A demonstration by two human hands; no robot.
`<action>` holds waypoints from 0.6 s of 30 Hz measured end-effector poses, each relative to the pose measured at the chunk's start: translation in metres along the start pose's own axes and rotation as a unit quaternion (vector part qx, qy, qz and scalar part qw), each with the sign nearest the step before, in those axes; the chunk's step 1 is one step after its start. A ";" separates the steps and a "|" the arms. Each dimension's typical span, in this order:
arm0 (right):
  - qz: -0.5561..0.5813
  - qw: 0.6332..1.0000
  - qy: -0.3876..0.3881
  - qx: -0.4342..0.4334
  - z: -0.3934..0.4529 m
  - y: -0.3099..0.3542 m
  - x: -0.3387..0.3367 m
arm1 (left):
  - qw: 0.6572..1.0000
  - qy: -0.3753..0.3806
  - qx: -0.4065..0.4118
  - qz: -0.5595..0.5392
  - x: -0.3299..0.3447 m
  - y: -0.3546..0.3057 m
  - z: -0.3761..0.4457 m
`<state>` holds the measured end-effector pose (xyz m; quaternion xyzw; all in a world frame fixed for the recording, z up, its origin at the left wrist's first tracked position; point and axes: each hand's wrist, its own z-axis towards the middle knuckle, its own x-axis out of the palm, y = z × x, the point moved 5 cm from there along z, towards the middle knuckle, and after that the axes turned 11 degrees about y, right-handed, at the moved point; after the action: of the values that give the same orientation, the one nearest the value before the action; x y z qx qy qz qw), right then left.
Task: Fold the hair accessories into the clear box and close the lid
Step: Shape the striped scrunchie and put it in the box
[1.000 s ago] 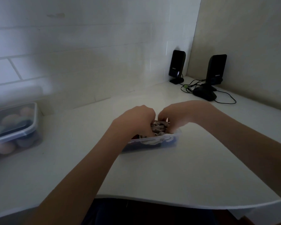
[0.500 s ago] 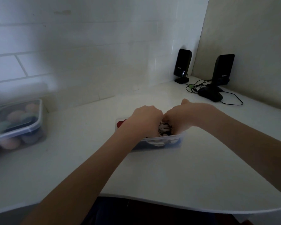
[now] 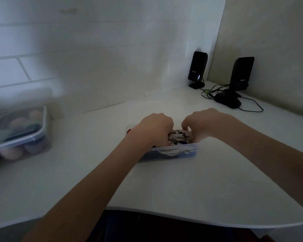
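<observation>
A clear box (image 3: 175,148) sits open in the middle of the white desk, with no lid on it. Inside lies a bundle of patterned light-and-dark hair accessories (image 3: 179,137); a red piece (image 3: 129,131) shows at the box's far left end. My left hand (image 3: 154,130) is curled over the left part of the box, fingers down in the accessories. My right hand (image 3: 201,125) is curled over the right part, fingers pressed into the same bundle. Both hands hide much of the box's inside.
A lidded clear container (image 3: 19,131) of pastel round items stands at the far left. Two black speakers (image 3: 198,69) (image 3: 240,79) with cables (image 3: 252,105) stand in the back right corner. The curved desk edge (image 3: 199,221) runs near me.
The view has shifted slightly, so box and hands sit a little further right and up. Both hands have stayed on the accessories, pressing them lower into the box.
</observation>
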<state>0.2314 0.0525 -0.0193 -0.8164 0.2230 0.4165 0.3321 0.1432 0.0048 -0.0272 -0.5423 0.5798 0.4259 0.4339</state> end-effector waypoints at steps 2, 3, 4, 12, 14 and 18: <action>0.043 0.999 -0.007 -0.025 -0.005 -0.007 -0.004 | 1.000 0.000 -0.003 0.000 0.000 -0.001 0.001; 0.064 0.997 -0.021 -0.037 -0.009 -0.009 -0.008 | 1.000 -0.002 -0.003 -0.003 0.000 -0.001 0.001; 0.079 0.995 -0.039 -0.052 -0.013 -0.010 -0.012 | 1.000 -0.004 -0.002 -0.006 0.000 -0.001 0.000; -0.014 1.000 -0.010 -0.012 -0.014 -0.002 -0.010 | 1.000 0.007 -0.010 -0.015 0.000 -0.001 0.002; -0.037 0.999 0.024 0.008 -0.008 -0.002 -0.007 | 1.000 0.006 -0.010 -0.025 0.001 0.001 0.000; -0.040 0.990 0.134 -0.004 0.005 0.005 0.003 | 0.999 0.004 -0.005 -0.039 0.003 0.006 -0.001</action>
<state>0.2270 0.0525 -0.0256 -0.8741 0.2313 0.2910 0.3126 0.1373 0.0034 -0.0297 -0.5684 0.5579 0.4092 0.4453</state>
